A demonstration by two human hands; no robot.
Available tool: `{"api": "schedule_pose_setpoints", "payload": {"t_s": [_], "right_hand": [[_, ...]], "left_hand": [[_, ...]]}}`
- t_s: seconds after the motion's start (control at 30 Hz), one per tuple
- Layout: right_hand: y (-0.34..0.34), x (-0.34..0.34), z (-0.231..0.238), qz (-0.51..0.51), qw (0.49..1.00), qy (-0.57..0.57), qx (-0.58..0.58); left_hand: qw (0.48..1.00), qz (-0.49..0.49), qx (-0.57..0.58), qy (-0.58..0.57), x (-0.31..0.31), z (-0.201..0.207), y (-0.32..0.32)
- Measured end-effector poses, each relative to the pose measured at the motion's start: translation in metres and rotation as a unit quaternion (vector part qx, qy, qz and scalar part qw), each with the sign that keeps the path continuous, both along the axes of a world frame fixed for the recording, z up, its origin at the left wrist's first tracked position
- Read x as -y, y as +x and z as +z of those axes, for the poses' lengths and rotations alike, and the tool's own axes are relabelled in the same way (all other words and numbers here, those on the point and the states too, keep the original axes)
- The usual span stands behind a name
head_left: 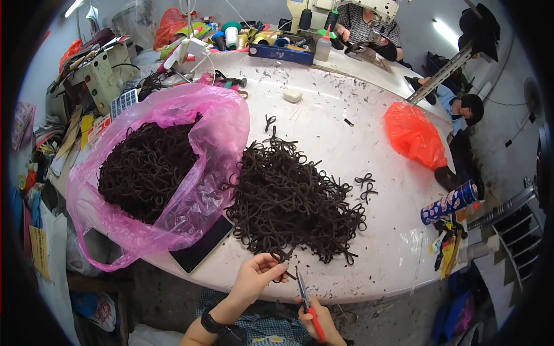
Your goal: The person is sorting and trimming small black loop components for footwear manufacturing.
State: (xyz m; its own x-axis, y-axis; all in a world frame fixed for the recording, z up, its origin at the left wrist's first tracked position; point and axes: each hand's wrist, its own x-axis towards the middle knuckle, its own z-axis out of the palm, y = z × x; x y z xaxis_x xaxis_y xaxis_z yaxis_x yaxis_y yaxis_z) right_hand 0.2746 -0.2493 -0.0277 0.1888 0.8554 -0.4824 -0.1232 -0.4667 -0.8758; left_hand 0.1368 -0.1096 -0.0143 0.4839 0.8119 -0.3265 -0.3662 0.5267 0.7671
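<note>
Bare left hand (258,278) is close to us, low in the frame near the middle, with a black band (212,323) on its wrist. Its thumb and fingers pinch a small dark brown loop of thin cord (290,275), just below the big pile. Next to it, lower and to the right, the bare right hand (321,324) is curled around scissors with red handles and grey metal blades (303,293). The blades point up, with their tips near the pinched loop. I cannot tell if they touch it.

On the left side of the frame sits a big, see-through pink plastic bag (225,112). It is wide open, with a fat heap of dark brown cord loops (147,173) inside. By its bottom edge lies a flat, shiny black slab (199,249).

In the middle, a messy pile of dark brown cord loops (294,199) lies on a white table (346,150). Above it are a dark blue tray (281,55) and a small white lump with strings (292,95). A few loose loops (365,181) lie right of the pile.

At the top, right of the middle, is a person in a patterned top (392,33). Further right are a puffy red plastic bag (412,134) and a round blue can (450,202), tipped over.
</note>
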Motion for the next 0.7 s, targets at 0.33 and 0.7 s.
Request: {"api": "schedule_pose_setpoints", "payload": {"t_s": [0.33, 0.7], "right_hand": [[-0.004, -0.009, 0.018, 0.14, 0.976, 0.032, 0.165], [-0.005, -0.01, 0.022, 0.1, 0.98, 0.029, 0.171]], "left_hand": [[0.991, 0.062, -0.079, 0.087, 0.007, 0.003, 0.005], [0.986, 0.069, -0.095, 0.116, 0.012, 0.011, 0.009]]}}
